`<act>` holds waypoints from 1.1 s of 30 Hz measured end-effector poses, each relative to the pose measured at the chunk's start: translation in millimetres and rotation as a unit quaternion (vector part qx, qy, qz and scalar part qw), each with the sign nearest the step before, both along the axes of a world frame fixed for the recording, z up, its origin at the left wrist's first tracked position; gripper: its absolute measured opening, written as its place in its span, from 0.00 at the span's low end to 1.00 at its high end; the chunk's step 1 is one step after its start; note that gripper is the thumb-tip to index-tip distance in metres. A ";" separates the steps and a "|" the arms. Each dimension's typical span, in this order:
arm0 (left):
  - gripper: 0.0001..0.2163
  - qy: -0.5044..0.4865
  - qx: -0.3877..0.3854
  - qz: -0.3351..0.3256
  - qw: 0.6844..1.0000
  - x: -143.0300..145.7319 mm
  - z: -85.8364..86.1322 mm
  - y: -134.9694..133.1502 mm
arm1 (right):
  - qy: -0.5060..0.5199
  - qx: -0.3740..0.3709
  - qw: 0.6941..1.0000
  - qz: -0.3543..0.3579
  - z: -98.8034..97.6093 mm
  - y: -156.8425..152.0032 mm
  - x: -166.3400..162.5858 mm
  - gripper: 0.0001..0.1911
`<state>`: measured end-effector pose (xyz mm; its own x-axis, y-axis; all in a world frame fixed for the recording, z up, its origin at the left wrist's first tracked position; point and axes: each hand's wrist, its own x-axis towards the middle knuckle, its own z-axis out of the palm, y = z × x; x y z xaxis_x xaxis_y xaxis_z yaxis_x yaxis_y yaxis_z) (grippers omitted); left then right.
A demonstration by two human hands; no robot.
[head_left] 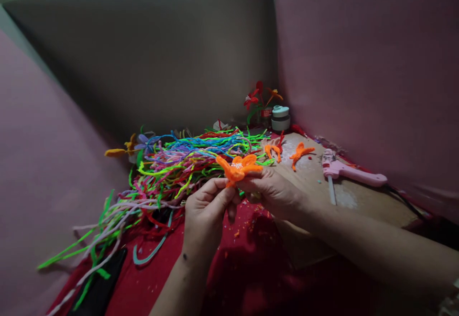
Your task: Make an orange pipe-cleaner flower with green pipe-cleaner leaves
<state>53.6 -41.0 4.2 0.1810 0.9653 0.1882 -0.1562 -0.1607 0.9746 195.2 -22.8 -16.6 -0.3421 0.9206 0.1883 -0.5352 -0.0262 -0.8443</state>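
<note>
An orange pipe-cleaner flower (238, 167) with a whitish centre is held up in the middle of the view. My left hand (210, 206) pinches it from below, thumb and fingertips at its lower petal. From the other side, my right hand (272, 191) grips the right petals, its fingers partly hidden behind the flower. Close by on the board lie two loose orange pipe-cleaner pieces, a curved one (273, 152) and a branching one (301, 153).
A big heap of coloured pipe cleaners (193, 153) spreads behind and left over the red cloth (236, 268). On the wooden board (373, 203) at right rests a pink glue gun (353, 170). Finished red flowers (252, 98) and a pale-lidded container (280, 119) stand at the back corner.
</note>
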 end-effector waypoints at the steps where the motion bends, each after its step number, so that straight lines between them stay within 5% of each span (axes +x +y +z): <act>1: 0.07 -0.001 -0.010 -0.014 1.000 -0.3 0.7 1.7 | 0.009 0.011 1.000 0.001 -0.4 -0.5 -0.6 0.09; 7: 0.08 0.043 -0.010 -0.017 0.999 4.9 0.1 3.9 | 0.030 0.035 0.999 -0.016 -1.0 -4.8 -5.4 0.12; 13: 0.06 0.196 0.148 0.120 0.962 7.7 -6.1 -2.3 | 0.026 0.021 0.996 -0.085 -0.9 -3.4 -6.2 0.06; 23: 0.12 0.056 -0.030 -0.095 0.993 -3.1 0.7 4.8 | 0.007 0.046 0.999 0.019 -0.5 -1.1 0.0 0.07; 33: 0.07 0.201 0.136 0.028 0.970 0.2 -5.8 7.2 | 0.027 0.011 0.998 -0.048 -1.1 0.2 -4.2 0.05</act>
<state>53.8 -33.9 -1.6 0.2409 0.9007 0.3616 0.2443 -0.4169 0.8755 191.0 -22.5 -17.7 -0.2406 0.9441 0.2255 -0.5795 0.0466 -0.8136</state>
